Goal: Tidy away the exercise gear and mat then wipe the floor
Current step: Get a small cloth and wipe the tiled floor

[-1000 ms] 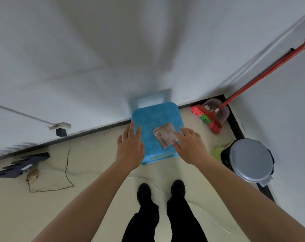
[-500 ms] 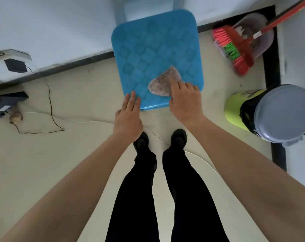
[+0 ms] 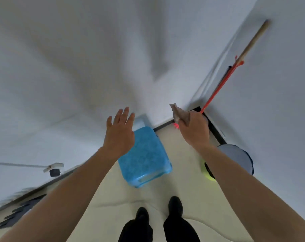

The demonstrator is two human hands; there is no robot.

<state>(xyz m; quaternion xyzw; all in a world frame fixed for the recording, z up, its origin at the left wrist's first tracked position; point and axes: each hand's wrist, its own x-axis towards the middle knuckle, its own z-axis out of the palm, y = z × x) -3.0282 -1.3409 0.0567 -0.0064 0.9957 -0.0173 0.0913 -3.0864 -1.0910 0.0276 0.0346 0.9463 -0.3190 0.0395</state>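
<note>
My right hand [image 3: 194, 130] is raised in front of the room corner and grips a crumpled grey-brown cloth [image 3: 180, 114], which sticks up out of the fist. My left hand [image 3: 119, 131] is lifted beside it with fingers spread and nothing in it, hovering over the far edge of a blue plastic stool [image 3: 144, 158]. The stool stands on the cream floor [image 3: 186, 186] against the white wall, its top bare. My two black shoes are at the bottom of the view.
A red-handled broom [image 3: 221, 86] leans in the corner at the right. A grey-lidded bin [image 3: 235, 157] with a yellow-green body stands by the right wall. A white power strip with a black adapter [image 3: 54, 169] lies at the left baseboard, and a dark object [image 3: 19, 213] further left.
My right hand has lifted the cloth off the stool top and risen. My left hand came up too and spread. The view tilted up toward the wall.
</note>
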